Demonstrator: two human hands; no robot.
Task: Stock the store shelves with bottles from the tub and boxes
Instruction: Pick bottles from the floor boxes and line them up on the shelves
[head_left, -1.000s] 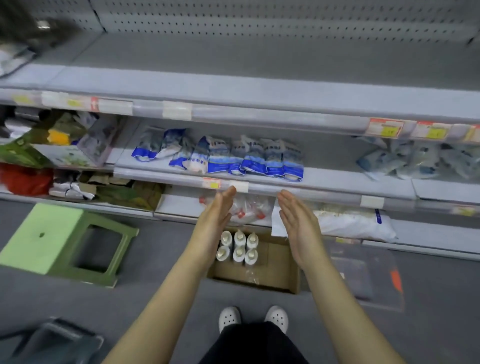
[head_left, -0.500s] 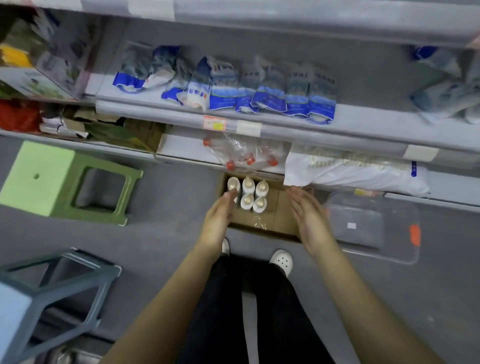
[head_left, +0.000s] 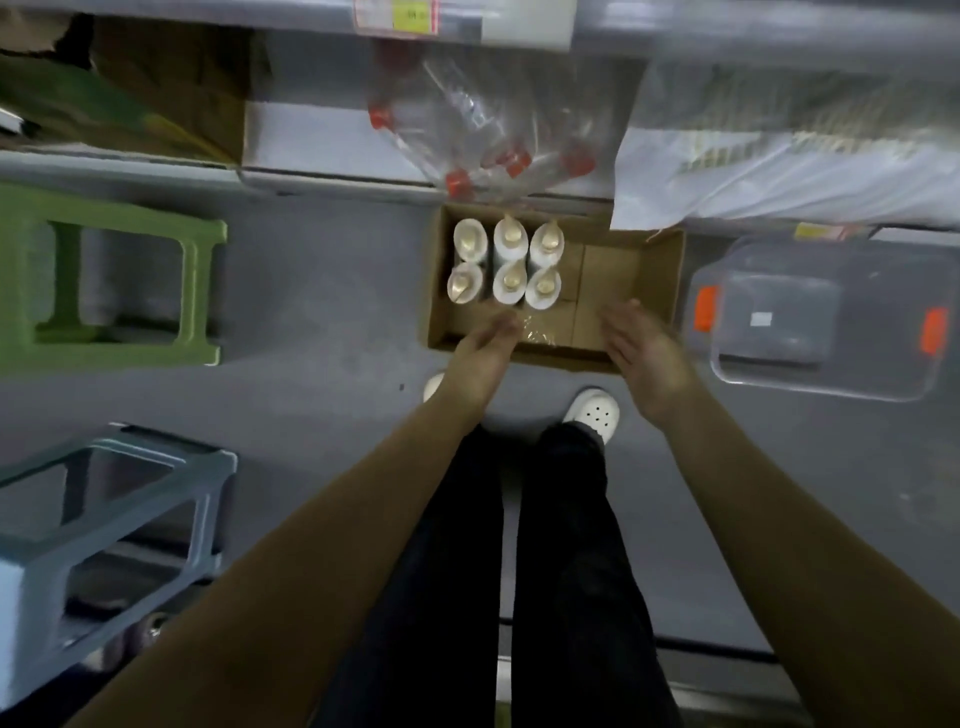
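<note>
Open room on the right half of the cardboard box (head_left: 667, 291), its floor bare from above. Six white bottles (head_left: 509, 241) pack the left half, two tight rows. A bag of red-capped clear bottles (head_left: 483, 119) overhangs the far edge, and a white sack (head_left: 753, 171) droops over the far right corner. A clear tub (head_left: 810, 387) stands just right.

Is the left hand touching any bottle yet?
Cannot tell. Head view: the left hand's fingertips blur right beside the nearest bottles in the box; neither gap nor contact shows.
</note>
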